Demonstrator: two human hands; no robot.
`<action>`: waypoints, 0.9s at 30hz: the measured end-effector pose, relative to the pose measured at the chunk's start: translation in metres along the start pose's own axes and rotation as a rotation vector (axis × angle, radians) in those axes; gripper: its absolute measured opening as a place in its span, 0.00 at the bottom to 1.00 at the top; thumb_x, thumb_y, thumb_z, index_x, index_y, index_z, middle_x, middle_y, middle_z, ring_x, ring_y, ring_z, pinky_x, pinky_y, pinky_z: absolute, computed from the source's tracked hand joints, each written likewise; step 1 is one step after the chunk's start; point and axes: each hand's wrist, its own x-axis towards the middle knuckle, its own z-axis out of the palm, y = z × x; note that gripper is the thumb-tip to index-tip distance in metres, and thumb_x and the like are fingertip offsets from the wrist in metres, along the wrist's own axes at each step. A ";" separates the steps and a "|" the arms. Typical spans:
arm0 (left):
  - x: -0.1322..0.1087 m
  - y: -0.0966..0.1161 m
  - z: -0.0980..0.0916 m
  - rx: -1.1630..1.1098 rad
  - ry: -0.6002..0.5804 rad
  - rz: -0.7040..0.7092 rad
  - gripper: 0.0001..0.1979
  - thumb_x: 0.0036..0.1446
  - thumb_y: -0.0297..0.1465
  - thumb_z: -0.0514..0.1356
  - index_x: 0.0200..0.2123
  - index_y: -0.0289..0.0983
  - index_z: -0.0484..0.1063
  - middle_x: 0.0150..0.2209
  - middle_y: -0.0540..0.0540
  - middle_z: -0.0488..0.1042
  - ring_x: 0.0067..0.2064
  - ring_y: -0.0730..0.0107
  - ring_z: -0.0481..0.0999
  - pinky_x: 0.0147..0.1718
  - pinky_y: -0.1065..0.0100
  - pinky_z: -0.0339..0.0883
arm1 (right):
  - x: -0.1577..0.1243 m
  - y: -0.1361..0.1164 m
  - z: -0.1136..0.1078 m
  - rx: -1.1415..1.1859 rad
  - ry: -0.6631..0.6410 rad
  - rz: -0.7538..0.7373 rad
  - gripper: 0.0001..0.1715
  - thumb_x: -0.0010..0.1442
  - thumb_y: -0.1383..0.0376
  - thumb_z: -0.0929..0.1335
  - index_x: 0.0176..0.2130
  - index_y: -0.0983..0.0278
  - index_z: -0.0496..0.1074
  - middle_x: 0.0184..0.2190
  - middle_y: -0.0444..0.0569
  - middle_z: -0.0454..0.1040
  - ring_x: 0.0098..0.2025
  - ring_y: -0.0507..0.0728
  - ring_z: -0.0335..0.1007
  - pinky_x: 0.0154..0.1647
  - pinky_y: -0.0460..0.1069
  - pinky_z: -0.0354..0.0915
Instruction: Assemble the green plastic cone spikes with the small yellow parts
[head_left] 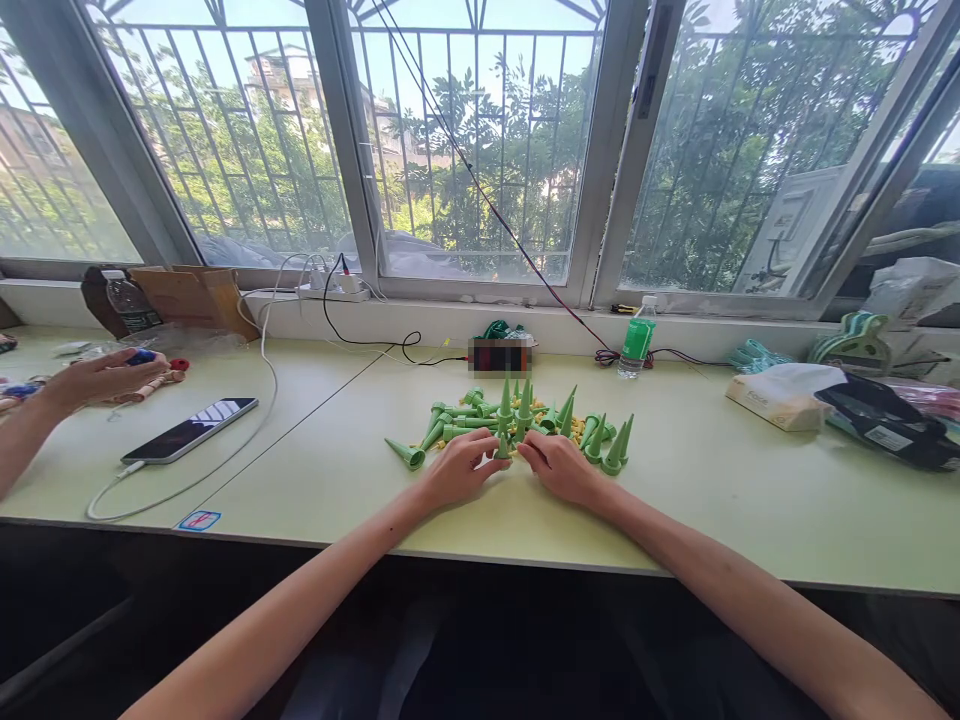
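A heap of green cone-shaped spikes lies on the pale green table, some upright and some on their sides, with small yellow pieces among them. My left hand and my right hand rest at the heap's near edge, fingertips meeting. Between them stands one green spike, pinched by the curled fingers of both hands. One spike lies apart on the left.
Another person's hand works with small coloured parts at far left. A phone on a white cable lies near it. A green bottle, tissue pack, black bag and cardboard box stand along the window side.
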 end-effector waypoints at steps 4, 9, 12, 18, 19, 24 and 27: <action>0.000 -0.001 0.001 0.014 -0.010 -0.013 0.14 0.64 0.36 0.60 0.27 0.35 0.68 0.28 0.51 0.65 0.27 0.75 0.61 0.28 0.71 0.56 | 0.000 -0.001 0.000 0.009 -0.006 0.000 0.17 0.73 0.61 0.60 0.32 0.62 0.65 0.24 0.43 0.67 0.26 0.52 0.62 0.29 0.46 0.51; -0.001 -0.001 0.000 0.010 -0.019 -0.017 0.12 0.64 0.36 0.59 0.29 0.36 0.70 0.29 0.51 0.65 0.27 0.75 0.62 0.28 0.71 0.57 | 0.000 0.000 -0.001 0.005 0.000 -0.008 0.17 0.73 0.61 0.60 0.31 0.62 0.65 0.24 0.43 0.68 0.26 0.52 0.62 0.29 0.47 0.51; -0.001 -0.001 0.000 0.013 -0.022 -0.019 0.13 0.64 0.36 0.60 0.29 0.36 0.70 0.29 0.51 0.66 0.27 0.75 0.62 0.28 0.71 0.57 | 0.000 0.001 0.000 0.003 -0.001 -0.017 0.17 0.73 0.61 0.60 0.31 0.62 0.66 0.24 0.43 0.68 0.26 0.52 0.63 0.29 0.47 0.52; -0.001 -0.003 0.001 0.009 -0.015 -0.014 0.13 0.64 0.37 0.59 0.28 0.36 0.70 0.29 0.50 0.66 0.27 0.75 0.62 0.28 0.70 0.57 | 0.000 0.001 0.001 -0.004 0.000 -0.025 0.18 0.73 0.61 0.60 0.31 0.62 0.66 0.24 0.43 0.68 0.26 0.52 0.63 0.29 0.47 0.52; -0.001 -0.003 0.001 0.005 -0.014 -0.012 0.13 0.64 0.37 0.59 0.28 0.36 0.70 0.29 0.50 0.66 0.27 0.75 0.63 0.28 0.70 0.57 | 0.000 0.001 0.001 -0.007 0.000 -0.024 0.18 0.73 0.61 0.60 0.31 0.62 0.66 0.24 0.43 0.68 0.26 0.52 0.63 0.29 0.47 0.52; -0.001 -0.002 0.001 0.009 -0.024 -0.013 0.13 0.64 0.37 0.59 0.29 0.36 0.70 0.29 0.50 0.66 0.27 0.75 0.63 0.28 0.71 0.58 | 0.000 0.002 0.000 -0.013 -0.005 -0.019 0.18 0.73 0.61 0.61 0.31 0.62 0.66 0.24 0.43 0.68 0.26 0.52 0.63 0.29 0.47 0.52; -0.001 -0.001 0.001 0.014 -0.026 -0.018 0.14 0.64 0.37 0.59 0.28 0.36 0.69 0.29 0.50 0.66 0.27 0.75 0.63 0.28 0.71 0.58 | 0.000 0.001 0.000 -0.013 -0.004 -0.019 0.18 0.73 0.61 0.61 0.31 0.62 0.66 0.24 0.43 0.68 0.26 0.52 0.63 0.29 0.47 0.52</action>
